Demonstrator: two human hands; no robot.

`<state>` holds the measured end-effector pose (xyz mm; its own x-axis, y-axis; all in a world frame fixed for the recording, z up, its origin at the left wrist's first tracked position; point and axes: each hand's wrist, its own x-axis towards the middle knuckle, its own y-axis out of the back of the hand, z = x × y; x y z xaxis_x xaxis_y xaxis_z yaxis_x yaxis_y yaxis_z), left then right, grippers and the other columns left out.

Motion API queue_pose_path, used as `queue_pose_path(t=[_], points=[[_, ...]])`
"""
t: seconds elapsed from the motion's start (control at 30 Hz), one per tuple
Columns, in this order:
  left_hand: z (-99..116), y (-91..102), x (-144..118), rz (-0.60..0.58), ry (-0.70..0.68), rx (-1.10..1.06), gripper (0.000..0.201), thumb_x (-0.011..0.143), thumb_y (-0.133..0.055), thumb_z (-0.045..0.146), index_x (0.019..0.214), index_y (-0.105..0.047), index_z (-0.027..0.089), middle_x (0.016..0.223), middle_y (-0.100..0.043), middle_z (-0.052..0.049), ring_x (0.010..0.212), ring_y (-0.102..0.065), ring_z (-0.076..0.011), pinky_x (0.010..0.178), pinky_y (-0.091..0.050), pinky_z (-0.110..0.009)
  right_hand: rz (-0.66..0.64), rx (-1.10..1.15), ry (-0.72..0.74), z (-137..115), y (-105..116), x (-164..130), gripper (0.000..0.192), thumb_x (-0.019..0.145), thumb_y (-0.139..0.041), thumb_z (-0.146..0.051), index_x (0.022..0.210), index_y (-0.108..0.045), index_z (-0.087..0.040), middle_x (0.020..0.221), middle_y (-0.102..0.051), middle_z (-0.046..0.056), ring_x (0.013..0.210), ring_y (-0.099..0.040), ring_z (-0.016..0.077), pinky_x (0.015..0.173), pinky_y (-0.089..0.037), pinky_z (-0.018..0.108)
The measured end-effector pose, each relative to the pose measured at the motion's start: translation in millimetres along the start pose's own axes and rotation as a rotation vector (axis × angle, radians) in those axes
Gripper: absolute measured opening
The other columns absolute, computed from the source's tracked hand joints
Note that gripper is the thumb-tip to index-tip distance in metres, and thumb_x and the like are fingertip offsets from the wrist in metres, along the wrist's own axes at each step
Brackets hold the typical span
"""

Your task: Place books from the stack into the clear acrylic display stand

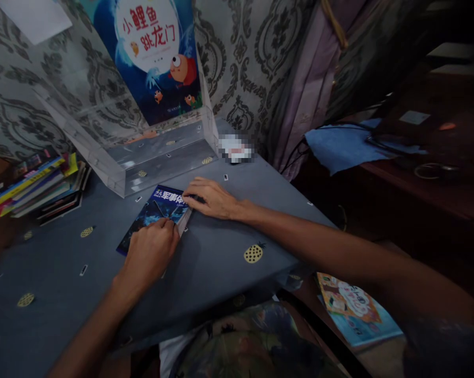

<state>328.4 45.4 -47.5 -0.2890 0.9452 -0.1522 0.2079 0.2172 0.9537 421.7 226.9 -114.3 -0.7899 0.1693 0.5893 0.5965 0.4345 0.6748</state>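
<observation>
left hand [152, 251] curled shut, pinching the near edge of the dark blue book [154, 215] | right hand [213, 198] flat, fingers spread on its top corner — book lies on the cloth, under both | clear box [114, 173] just beyond fingertips holds one picture book [150, 58] — this one not yet in

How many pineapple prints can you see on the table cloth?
6, faintly: one right of the left hand, one left of the dark book, one lower left, three under the clear case. More may be hidden.
</observation>
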Motion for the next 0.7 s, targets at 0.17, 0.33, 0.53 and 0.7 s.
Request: queue_pose_path(t=[0.17,0.33,0.53,0.7], points=[[1,-1.5,-1,0.037,0.011,-0.042,0.036,0.102,-0.038,0.029,0.1,-0.071,0.015,0.103,-0.074,-0.012,0.092,-0.073,-0.0303,0.069,-0.053,-0.035,-0.017,0.025,0.065,-7,-4,-3,0.023,0.101,-0.05,-0.025,0.092,-0.068,-0.014,0.085,-0.067,0.006,0.084,-0.058,0.0193,0.083,-0.045,0.034],[-23,-13.0,5,0.105,0.022,-0.124,0.032,0.1,-0.047,0.039,0.112,-0.071,0.021,0.115,-0.073,-0.009,0.105,-0.069,-0.0296,0.075,-0.054,-0.035,-0.227,-0.075,0.17,-14,-10,-7,0.016,0.099,-0.057,-0.023,0.092,-0.069,-0.015,0.091,-0.066,0.007,0.087,-0.055,0.019,0.078,-0.042,0.03],[-71,-37.3,23,0.139,0.167,-0.189,0.042,0.099,-0.047,0.043,0.132,-0.061,0.022,0.132,-0.065,-0.01,0.118,-0.062,-0.0298,0.091,-0.052,-0.038,-0.299,-0.192,0.144,-19,-7,-7,0.02,0.097,-0.061,-0.033,0.101,-0.068,-0.014,0.098,-0.064,0.009,0.089,-0.053,0.0208,0.076,-0.044,0.032],[-75,-42.7,26,0.16,0.222,-0.228,0.041,0.098,-0.046,0.043,0.13,-0.062,0.024,0.123,-0.069,-0.01,0.11,-0.066,-0.0294,0.084,-0.052,-0.035,-0.294,-0.194,0.114,-26,-5,-8,0.033,0.092,-0.068,-0.041,0.11,-0.068,-0.013,0.103,-0.062,0.012,0.096,-0.052,0.0243,0.083,-0.049,0.037]])
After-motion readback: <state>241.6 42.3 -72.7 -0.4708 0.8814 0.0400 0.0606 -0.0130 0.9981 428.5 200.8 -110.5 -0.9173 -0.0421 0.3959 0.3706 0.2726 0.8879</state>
